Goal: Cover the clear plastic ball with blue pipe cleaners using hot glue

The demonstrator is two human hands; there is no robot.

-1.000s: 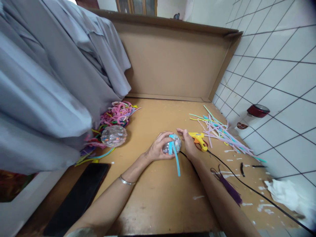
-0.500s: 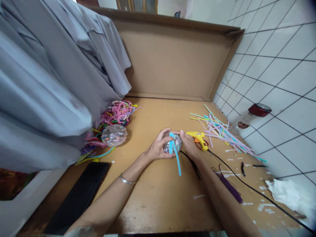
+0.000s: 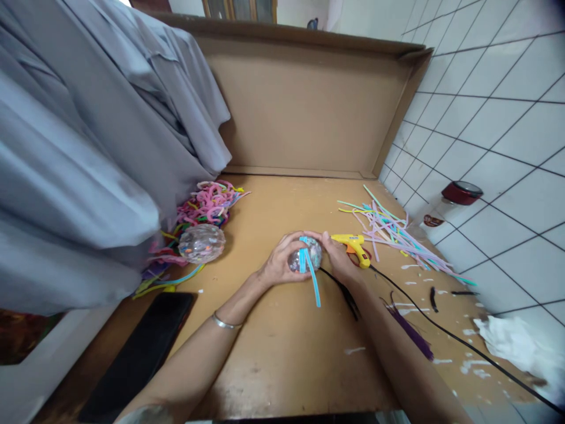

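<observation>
A small clear ball [image 3: 312,254] filled with coloured bits sits between both hands above the wooden table [image 3: 282,341]. My left hand [image 3: 281,262] cups it from the left. My right hand [image 3: 339,259] presses it from the right, fingertips on top. A blue pipe cleaner [image 3: 311,274] runs over the ball and hangs down toward me. A yellow glue gun [image 3: 353,246] lies just right of my right hand.
A second clear ball [image 3: 202,242] rests by a pile of coloured pipe cleaners [image 3: 207,206] on the left. Loose pastel pipe cleaners [image 3: 392,232] lie at right, beside a red-lidded jar [image 3: 454,200]. A purple tassel [image 3: 408,330], black cord [image 3: 459,344], dark tablet [image 3: 136,353], grey cloth [image 3: 88,147], cardboard backdrop [image 3: 304,112].
My right hand has closed in on the ball, its fingertips now on top by the blue pipe cleaner. The ball stays in place.
</observation>
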